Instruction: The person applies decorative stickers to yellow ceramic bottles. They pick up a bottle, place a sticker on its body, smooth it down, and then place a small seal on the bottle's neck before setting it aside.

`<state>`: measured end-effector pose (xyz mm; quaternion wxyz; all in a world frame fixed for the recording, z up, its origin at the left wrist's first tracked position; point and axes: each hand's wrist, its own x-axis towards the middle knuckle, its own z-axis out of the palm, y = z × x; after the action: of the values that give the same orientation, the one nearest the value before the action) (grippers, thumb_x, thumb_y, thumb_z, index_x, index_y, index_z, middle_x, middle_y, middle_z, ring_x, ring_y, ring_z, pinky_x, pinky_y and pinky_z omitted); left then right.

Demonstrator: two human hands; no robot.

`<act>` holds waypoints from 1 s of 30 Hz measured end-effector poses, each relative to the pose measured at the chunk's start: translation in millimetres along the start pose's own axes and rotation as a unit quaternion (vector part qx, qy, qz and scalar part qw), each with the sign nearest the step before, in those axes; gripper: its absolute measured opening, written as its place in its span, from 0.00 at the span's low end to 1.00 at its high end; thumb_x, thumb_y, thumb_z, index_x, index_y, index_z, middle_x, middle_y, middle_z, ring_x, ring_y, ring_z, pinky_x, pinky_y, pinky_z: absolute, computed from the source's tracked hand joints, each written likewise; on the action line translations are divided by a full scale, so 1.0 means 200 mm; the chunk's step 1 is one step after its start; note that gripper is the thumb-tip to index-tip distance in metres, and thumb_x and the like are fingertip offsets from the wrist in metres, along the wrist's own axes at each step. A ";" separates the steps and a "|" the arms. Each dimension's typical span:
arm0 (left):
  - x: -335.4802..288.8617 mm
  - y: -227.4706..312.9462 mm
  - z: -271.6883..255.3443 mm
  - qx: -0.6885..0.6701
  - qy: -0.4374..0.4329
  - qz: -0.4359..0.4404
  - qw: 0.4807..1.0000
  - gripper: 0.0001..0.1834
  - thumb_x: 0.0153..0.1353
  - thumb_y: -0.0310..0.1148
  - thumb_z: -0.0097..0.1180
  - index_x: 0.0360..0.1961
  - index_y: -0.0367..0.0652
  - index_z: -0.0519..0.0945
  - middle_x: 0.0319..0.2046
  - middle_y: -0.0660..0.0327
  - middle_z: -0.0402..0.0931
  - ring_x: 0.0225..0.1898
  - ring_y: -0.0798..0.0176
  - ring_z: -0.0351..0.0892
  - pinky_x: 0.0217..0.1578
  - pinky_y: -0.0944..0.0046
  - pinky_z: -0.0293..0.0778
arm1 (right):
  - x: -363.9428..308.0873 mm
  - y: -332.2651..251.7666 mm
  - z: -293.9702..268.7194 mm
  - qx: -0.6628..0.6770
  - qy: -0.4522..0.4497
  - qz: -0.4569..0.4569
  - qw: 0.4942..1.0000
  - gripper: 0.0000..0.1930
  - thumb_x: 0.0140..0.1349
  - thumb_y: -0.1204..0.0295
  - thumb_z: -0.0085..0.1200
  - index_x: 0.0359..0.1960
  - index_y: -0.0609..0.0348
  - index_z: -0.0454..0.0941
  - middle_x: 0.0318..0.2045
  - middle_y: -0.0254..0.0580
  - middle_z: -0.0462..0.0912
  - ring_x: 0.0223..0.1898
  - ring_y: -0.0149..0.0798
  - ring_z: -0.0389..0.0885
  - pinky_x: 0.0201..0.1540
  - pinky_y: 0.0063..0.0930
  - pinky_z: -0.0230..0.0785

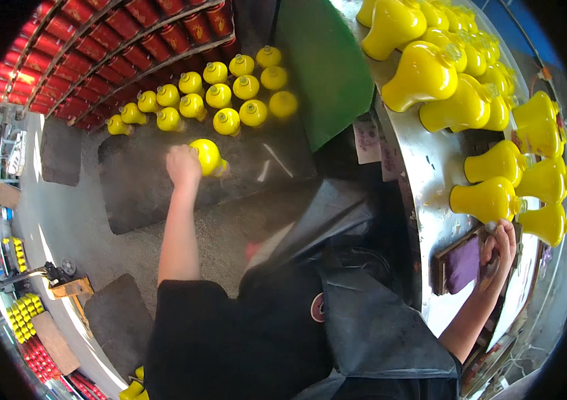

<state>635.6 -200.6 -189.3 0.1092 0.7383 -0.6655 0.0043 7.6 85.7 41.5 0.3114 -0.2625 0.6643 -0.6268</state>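
My left hand (184,167) is closed on a glossy yellow bottle (205,155), held over a dark board with its narrow mouth toward me. Beyond it, several yellow bottles (226,121) of the same kind stand in rows on the board (143,183). On the right, my right hand (502,245) has its fingers pinched together around something small and pale, too small to name. Right beside these fingertips is a vase-shaped yellow bottle (482,199) on the metal table. Just left of that hand, a purple cloth (462,264) lies on a small wooden block.
More yellow bottles (423,77) crowd the metal table (409,157) on my right. Red bottles or cans (107,57) are stacked in racks at the far left. A green panel (327,67) stands between the board and the table. A pallet jack (70,288) is at left.
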 end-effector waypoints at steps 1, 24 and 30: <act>0.04 -0.08 0.08 0.019 -0.016 -0.018 1.000 0.15 0.65 0.38 0.55 0.35 0.37 0.87 0.40 0.45 0.83 0.43 0.40 0.82 0.45 0.44 0.77 | 0.01 -0.02 -0.02 0.004 -0.011 0.009 1.000 0.10 0.76 0.70 0.50 0.51 0.62 0.76 0.10 0.29 0.65 0.07 0.23 0.56 0.11 0.17 0.49; 0.73 -0.42 1.02 -0.211 -0.192 -0.356 0.890 0.32 0.68 0.43 0.55 0.62 0.25 0.73 0.62 0.39 0.76 0.64 0.45 0.76 0.61 0.54 0.72 | -0.82 0.05 -1.23 0.115 0.390 0.108 0.907 0.14 0.77 0.65 0.49 0.57 0.54 0.80 0.49 0.36 0.87 0.20 0.24 0.64 0.17 0.17 0.60; 0.83 -0.50 1.18 -0.222 -0.260 -0.286 0.895 0.30 0.69 0.41 0.54 0.63 0.27 0.74 0.61 0.41 0.76 0.63 0.46 0.77 0.61 0.54 0.73 | -0.92 0.13 -1.02 0.109 0.426 0.138 0.888 0.06 0.68 0.66 0.60 0.37 0.52 0.78 0.24 0.29 0.81 0.14 0.21 0.69 0.10 0.13 0.56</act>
<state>720.6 -393.6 -410.2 0.0898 0.8280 -0.4139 -0.3674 -18.9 360.6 35.5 0.1086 0.1597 0.6904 -0.6972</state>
